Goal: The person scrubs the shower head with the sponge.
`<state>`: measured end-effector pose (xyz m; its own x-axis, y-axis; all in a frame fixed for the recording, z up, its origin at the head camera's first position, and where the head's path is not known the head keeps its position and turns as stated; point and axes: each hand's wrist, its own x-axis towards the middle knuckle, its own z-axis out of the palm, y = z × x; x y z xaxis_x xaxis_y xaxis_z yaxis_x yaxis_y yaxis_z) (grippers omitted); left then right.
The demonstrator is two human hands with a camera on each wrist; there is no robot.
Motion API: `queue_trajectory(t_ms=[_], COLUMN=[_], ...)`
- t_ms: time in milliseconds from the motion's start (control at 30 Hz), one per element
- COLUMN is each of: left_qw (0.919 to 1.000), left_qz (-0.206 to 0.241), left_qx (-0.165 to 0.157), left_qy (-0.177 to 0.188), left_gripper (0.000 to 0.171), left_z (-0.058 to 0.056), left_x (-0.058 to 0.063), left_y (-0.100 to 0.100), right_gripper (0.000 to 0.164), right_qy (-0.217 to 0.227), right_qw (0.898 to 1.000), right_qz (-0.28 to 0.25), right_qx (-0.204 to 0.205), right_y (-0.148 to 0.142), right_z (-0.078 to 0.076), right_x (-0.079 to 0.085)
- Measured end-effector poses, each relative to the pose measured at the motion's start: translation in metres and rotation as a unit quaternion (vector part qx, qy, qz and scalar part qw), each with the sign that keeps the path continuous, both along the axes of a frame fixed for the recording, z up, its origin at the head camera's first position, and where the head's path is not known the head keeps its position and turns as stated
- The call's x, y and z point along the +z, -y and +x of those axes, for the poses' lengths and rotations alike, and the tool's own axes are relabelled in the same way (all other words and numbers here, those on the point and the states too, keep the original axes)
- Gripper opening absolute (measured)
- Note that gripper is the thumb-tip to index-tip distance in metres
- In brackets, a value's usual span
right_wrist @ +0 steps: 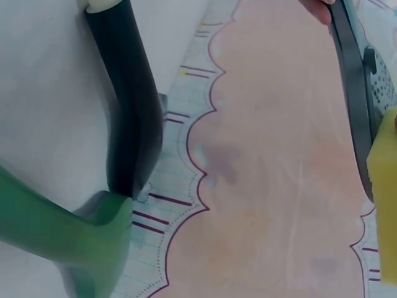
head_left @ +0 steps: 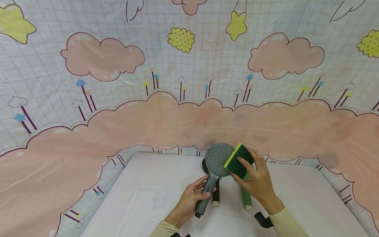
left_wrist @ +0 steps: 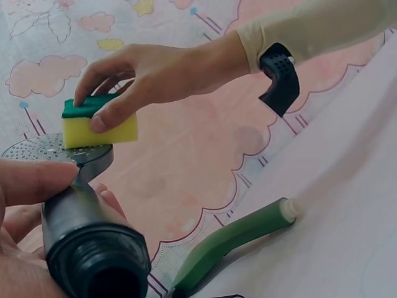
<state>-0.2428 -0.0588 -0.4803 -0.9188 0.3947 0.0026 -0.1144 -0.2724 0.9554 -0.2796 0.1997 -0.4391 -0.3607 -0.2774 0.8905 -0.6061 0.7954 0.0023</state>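
Observation:
Held up over the white table is a grey shower head (head_left: 215, 158), its dotted spray face tilted up. My left hand (head_left: 187, 201) grips it by the handle, thumb across the front. In the left wrist view, the threaded end of the handle (left_wrist: 99, 261) points at the camera. My right hand (head_left: 261, 184) pinches a sponge (head_left: 243, 162) with a dark green scouring side and a yellow side. The sponge's yellow side (left_wrist: 93, 134) rests on the right part of the spray face. In the right wrist view the right hand is almost wholly out of frame.
Behind the hands, a black shower head (head_left: 216, 194) and a green one (head_left: 246, 199) lie on the white table (head_left: 124, 204), handles toward me. A cloth printed with clouds and stars (head_left: 165, 125) hangs behind the table. A black wrist mount (head_left: 263, 220) sits by my right sleeve.

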Motion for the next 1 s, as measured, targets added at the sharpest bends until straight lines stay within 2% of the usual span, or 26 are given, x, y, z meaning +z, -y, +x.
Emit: queue_trajectory(t_ms=[300,567,800,1000], left_qw=[0.9999,0.9999,0.9997,0.9997], left_qz=[0.003,0.008,0.017,0.021], left_qx=[-0.008,-0.008,-0.017,-0.015], left_qy=[-0.009,0.004,0.005,0.004], left_gripper=[0.067,0.066,0.066,0.066], left_z=[0.000,-0.001,0.000,0.000], left_x=[0.000,0.002,0.004,0.007], left_y=[0.000,-0.002,-0.002,-0.002], right_gripper=[0.066,0.061,0.063,0.062], right_qy=[0.014,0.009,0.005,-0.004], right_qw=[1.000,1.000,1.000,1.000], right_qz=[-0.019,0.003,0.019,0.005], right_qx=[0.003,0.022,0.014,0.019], right_y=[0.004,0.012,0.010,0.006], right_z=[0.000,0.004,0.005,0.001], right_x=[0.001,-0.003,0.004,0.010])
